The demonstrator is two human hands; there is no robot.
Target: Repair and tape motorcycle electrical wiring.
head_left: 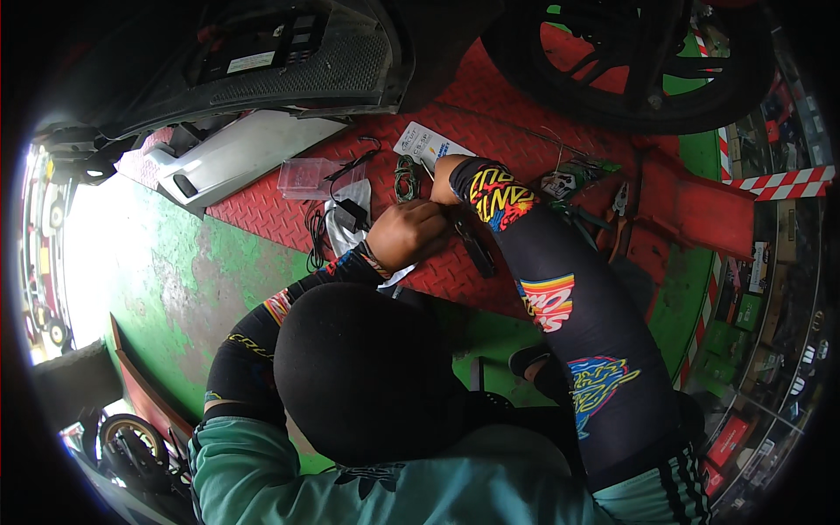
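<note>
Both my hands meet over the red diamond-plate platform (350, 157). My left hand (407, 234) is closed, its fingers curled and pinched together; whatever they hold is too small or hidden to make out. Just beyond it is my right hand (444, 179), its fingers out of sight beneath the wrist and sleeve. A bundle of green wire (407, 179) lies close to both hands. On the platform to the right of my left hand rests a slim black object (473, 249). Black cable with a small block (352, 212) lies left of the hands, over a silvery plastic bag (339, 234).
Behind the hands are a white printed card (427, 143) and a clear plastic box (306, 178). A grey body panel (249, 150) leans at the left. Orange-handled pliers (618, 219) and loose wires lie right. A motorcycle wheel (630, 63) and dark bodywork (324, 66) stand at the back.
</note>
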